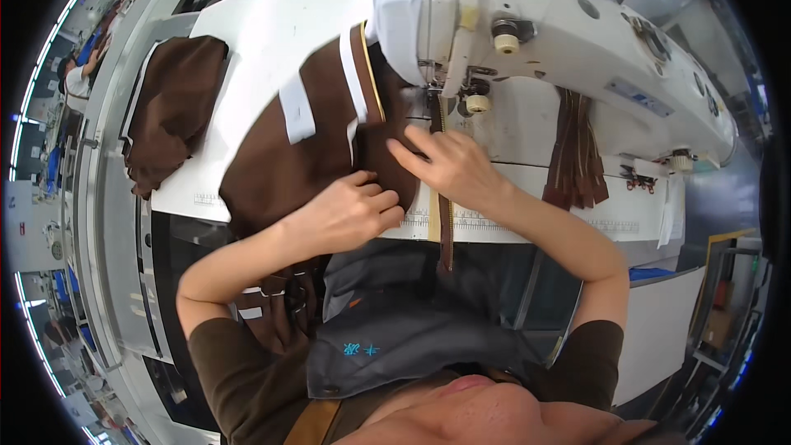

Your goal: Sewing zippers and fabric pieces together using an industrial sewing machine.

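A brown fabric piece (280, 165) lies on the white sewing table, with white strips and a yellow-edged border on it. My left hand (358, 213) is closed, its curled fingers at the fabric's near right edge; the fingertips are partly hidden. Over the fabric's right side, my right hand (457, 166) has its foremost fingers stretched out and apart, while the others bend above a brown zipper (446, 235). From the presser foot (435, 86) of the sewing machine (568, 29), the zipper with gold teeth runs toward me and hangs over the table edge.
More brown fabric (177, 99) is piled at the table's left. A bundle of brown zippers (574, 148) lies to the right, under the machine arm. White cloth (404, 8) drapes beside the machine head. Brown pieces (276, 313) hang below the table, near my lap.
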`<state>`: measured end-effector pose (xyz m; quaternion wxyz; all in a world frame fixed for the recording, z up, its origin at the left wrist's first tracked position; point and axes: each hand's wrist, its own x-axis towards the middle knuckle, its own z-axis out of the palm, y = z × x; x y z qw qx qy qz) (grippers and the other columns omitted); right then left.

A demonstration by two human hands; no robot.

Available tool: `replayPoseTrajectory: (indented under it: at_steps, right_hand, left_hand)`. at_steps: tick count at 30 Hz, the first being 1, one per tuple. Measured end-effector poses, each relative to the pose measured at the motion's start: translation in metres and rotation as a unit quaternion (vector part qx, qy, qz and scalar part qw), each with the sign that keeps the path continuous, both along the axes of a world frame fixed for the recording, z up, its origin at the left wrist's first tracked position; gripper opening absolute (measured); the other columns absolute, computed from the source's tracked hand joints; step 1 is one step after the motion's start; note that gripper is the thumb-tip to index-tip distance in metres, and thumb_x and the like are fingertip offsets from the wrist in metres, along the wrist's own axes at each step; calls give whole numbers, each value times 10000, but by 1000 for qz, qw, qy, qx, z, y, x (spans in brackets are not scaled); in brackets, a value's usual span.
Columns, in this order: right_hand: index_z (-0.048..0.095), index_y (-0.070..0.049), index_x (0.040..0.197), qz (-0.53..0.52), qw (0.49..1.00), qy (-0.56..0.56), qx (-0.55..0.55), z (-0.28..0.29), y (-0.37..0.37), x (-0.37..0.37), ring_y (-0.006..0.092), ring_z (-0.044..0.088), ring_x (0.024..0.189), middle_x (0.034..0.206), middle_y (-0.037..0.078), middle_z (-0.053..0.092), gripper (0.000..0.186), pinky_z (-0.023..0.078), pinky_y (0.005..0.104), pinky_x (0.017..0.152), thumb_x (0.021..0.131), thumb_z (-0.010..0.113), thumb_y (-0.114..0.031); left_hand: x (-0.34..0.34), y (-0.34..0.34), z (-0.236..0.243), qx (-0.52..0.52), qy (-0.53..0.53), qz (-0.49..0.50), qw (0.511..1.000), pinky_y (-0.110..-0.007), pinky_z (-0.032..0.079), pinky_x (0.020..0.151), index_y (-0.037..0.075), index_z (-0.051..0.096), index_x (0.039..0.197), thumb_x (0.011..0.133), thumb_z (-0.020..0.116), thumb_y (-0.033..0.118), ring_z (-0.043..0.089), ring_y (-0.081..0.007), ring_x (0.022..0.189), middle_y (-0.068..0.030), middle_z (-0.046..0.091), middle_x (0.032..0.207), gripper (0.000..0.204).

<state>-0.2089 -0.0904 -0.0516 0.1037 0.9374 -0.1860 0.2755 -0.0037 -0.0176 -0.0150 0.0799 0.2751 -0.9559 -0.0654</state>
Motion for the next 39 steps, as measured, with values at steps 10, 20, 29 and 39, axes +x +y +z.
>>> replayPoseTrajectory:
  at_steps: [10,20,29,39]
  right_hand:
    - [676,-46,1038,38,998,-42,-40,-19,-5,-19,228,648,872,1128,152,607,371,548,303,708,673,639,-101]
    - [669,5,926,22,995,-67,-68,-23,-17,-24,213,666,892,1064,123,644,239,563,285,730,703,651,-81]
    - [658,9,924,-49,996,-38,60,-25,-14,-24,191,667,786,993,110,657,228,555,283,600,711,628,-69]
    - [648,35,953,-62,991,-39,112,-20,-15,-22,218,668,659,1000,140,651,253,551,301,544,711,625,-37]
  left_hand:
    - [-19,-78,-3,-2,198,195,961,-385,448,830,33,623,1017,865,577,79,529,-317,897,-121,599,977,165]
    - [-20,-105,-25,216,254,229,915,-390,480,747,7,642,891,816,634,38,580,-354,840,-162,640,841,82]
    - [-24,-99,-40,4,216,218,952,-332,517,626,29,693,921,771,710,30,665,-277,725,-142,674,836,151]
    - [-24,-101,-42,-9,164,211,963,-380,499,572,59,715,879,733,699,4,621,-300,655,-127,658,749,157]
